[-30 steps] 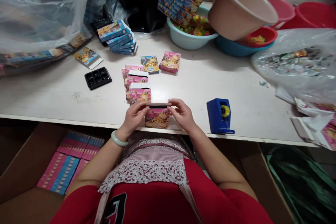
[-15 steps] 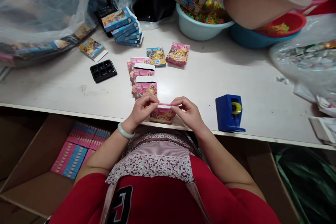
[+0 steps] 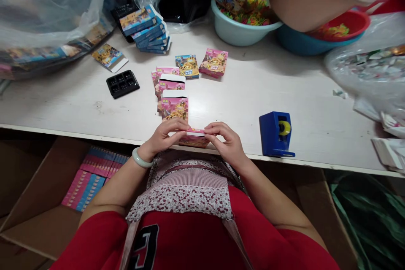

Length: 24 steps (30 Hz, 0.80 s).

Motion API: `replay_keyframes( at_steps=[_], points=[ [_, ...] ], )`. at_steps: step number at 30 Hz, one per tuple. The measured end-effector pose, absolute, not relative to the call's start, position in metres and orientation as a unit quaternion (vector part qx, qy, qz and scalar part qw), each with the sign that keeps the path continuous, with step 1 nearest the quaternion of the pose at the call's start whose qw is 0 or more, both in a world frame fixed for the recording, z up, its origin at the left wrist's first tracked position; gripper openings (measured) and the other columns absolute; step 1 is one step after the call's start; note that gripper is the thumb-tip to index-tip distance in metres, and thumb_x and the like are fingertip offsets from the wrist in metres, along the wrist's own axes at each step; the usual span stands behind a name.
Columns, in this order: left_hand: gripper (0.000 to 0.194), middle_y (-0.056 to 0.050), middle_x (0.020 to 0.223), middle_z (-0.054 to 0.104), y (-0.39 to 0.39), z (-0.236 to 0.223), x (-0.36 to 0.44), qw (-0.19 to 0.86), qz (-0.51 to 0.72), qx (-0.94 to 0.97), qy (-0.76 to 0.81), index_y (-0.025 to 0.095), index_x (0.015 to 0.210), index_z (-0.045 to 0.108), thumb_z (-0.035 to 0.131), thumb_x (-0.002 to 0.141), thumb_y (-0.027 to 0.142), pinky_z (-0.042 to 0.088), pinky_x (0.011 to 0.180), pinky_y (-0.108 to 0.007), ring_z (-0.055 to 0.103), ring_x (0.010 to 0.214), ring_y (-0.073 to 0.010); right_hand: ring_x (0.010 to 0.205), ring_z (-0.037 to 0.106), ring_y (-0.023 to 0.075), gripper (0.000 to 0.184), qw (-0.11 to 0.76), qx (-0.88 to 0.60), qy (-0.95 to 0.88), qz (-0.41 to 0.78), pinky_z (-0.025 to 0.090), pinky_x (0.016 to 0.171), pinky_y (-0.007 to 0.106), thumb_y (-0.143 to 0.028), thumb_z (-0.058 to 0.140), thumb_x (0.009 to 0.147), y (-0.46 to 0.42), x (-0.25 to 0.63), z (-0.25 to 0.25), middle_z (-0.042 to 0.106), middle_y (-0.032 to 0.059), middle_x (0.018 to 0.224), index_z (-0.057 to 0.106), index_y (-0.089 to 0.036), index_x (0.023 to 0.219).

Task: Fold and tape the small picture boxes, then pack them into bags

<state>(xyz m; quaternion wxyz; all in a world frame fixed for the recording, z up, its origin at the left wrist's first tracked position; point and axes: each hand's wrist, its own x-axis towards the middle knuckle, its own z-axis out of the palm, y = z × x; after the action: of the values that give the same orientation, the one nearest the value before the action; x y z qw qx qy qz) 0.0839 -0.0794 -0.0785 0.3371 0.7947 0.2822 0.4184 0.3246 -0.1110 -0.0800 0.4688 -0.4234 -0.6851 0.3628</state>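
Observation:
A small pink cardboard box (image 3: 193,140) stands at the table's front edge, its end flap facing up. My left hand (image 3: 166,135) pinches the flap's left end, and my right hand (image 3: 225,140) pinches its right end. Just beyond my left hand lie several pink boxes (image 3: 175,107) overlapping in a row, white flaps raised. Behind them are a blue and yellow box (image 3: 187,66) and another pink box (image 3: 214,62). To the right of my right hand stands a blue tape dispenser (image 3: 274,134) with a yellow core.
A black tray (image 3: 122,84) and an open-flapped box (image 3: 109,57) lie on the left, near stacked blue boxes (image 3: 147,29). Basins (image 3: 243,33) with colourful small pieces and a tilted beige bucket (image 3: 316,0) stand behind. Below left, a carton (image 3: 34,223) holds packed boxes.
The flap at the top of the pink box has come down, from a raised edge to nearly level across the opening. Both hands have sunk slightly with it.

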Motion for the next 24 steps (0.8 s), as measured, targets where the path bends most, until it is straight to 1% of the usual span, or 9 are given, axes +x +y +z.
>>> replay_keyframes(
  at_steps=[2,6,9,12,16,18,20,22,24],
  points=[
    [0.028,-0.006,0.107,0.074,-0.082,-0.079,0.076,0.305,0.404,0.821,0.263,0.029,0.120,0.068,0.064,0.095,0.018,0.062,0.087,-0.037,0.071,0.101,-0.0183,0.097,0.069,0.0203,0.011,0.461,-0.401,-0.716,0.338,0.059,0.085,0.041,-0.026,0.065,0.095,-0.113,0.330,-0.083,0.072,0.0040,0.101,0.074,-0.030,0.100],
    [0.044,-0.007,0.115,0.073,-0.091,-0.080,0.067,0.261,0.381,0.850,0.252,0.033,0.134,0.061,0.059,0.096,0.011,0.063,0.084,-0.034,0.071,0.103,-0.0177,0.099,0.069,0.0192,0.027,0.439,-0.326,-0.782,0.299,0.061,0.081,0.038,-0.023,0.063,0.097,-0.116,0.341,-0.093,0.071,0.0041,0.112,0.070,-0.036,0.119],
    [0.047,-0.009,0.120,0.070,-0.095,-0.082,0.064,0.214,0.365,0.873,0.244,0.031,0.138,0.057,0.056,0.097,0.010,0.063,0.084,-0.035,0.070,0.106,-0.0189,0.102,0.068,0.0189,0.036,0.443,-0.295,-0.806,0.257,0.062,0.080,0.035,-0.017,0.062,0.096,-0.117,0.345,-0.104,0.069,0.0047,0.118,0.065,-0.036,0.127],
    [0.042,-0.010,0.123,0.068,-0.095,-0.088,0.063,0.190,0.361,0.880,0.242,0.028,0.136,0.058,0.054,0.098,0.010,0.063,0.088,-0.035,0.068,0.112,-0.0194,0.104,0.068,0.0189,0.038,0.469,-0.295,-0.803,0.220,0.062,0.081,0.036,-0.013,0.059,0.097,-0.117,0.338,-0.114,0.068,0.0052,0.120,0.062,-0.034,0.128],
    [0.041,-0.008,0.115,0.069,-0.094,-0.097,0.074,0.264,0.414,0.810,0.319,0.025,0.133,0.058,0.068,0.094,0.021,0.063,0.087,-0.031,0.070,0.103,-0.0174,0.111,0.066,0.0204,0.036,0.498,-0.347,-0.756,0.245,0.061,0.091,0.041,-0.012,0.057,0.097,-0.116,0.322,-0.117,0.068,0.0056,0.118,0.061,-0.034,0.127],
    [0.044,-0.007,0.113,0.068,-0.093,-0.101,0.086,0.273,0.460,0.764,0.361,0.025,0.133,0.057,0.071,0.092,0.023,0.063,0.082,-0.029,0.069,0.100,-0.0167,0.118,0.064,0.0215,0.038,0.499,-0.382,-0.723,0.289,0.061,0.091,0.040,-0.017,0.058,0.097,-0.119,0.327,-0.112,0.064,0.0075,0.129,0.058,-0.034,0.132],
    [0.041,-0.005,0.112,0.067,-0.091,-0.102,0.101,0.249,0.488,0.752,0.366,0.027,0.131,0.060,0.070,0.092,0.019,0.062,0.081,-0.029,0.068,0.101,-0.0170,0.120,0.063,0.0228,0.040,0.485,-0.430,-0.697,0.306,0.062,0.087,0.038,-0.023,0.060,0.097,-0.124,0.351,-0.106,0.060,0.0090,0.136,0.056,-0.033,0.135],
    [0.037,-0.004,0.108,0.068,-0.089,-0.103,0.114,0.204,0.501,0.763,0.354,0.028,0.124,0.065,0.070,0.091,0.013,0.061,0.083,-0.032,0.067,0.101,-0.0175,0.111,0.066,0.0223,0.033,0.467,-0.503,-0.679,0.261,0.061,0.083,0.037,-0.027,0.061,0.096,-0.135,0.391,-0.100,0.064,0.0087,0.128,0.061,-0.030,0.128],
    [0.036,-0.003,0.106,0.068,-0.085,-0.107,0.121,0.162,0.506,0.772,0.348,0.028,0.120,0.068,0.070,0.089,0.009,0.060,0.084,-0.034,0.067,0.098,-0.0180,0.095,0.067,0.0204,0.021,0.444,-0.602,-0.642,0.169,0.059,0.079,0.036,-0.029,0.060,0.096,-0.151,0.439,-0.095,0.068,0.0077,0.113,0.068,-0.026,0.115]
  ],
)
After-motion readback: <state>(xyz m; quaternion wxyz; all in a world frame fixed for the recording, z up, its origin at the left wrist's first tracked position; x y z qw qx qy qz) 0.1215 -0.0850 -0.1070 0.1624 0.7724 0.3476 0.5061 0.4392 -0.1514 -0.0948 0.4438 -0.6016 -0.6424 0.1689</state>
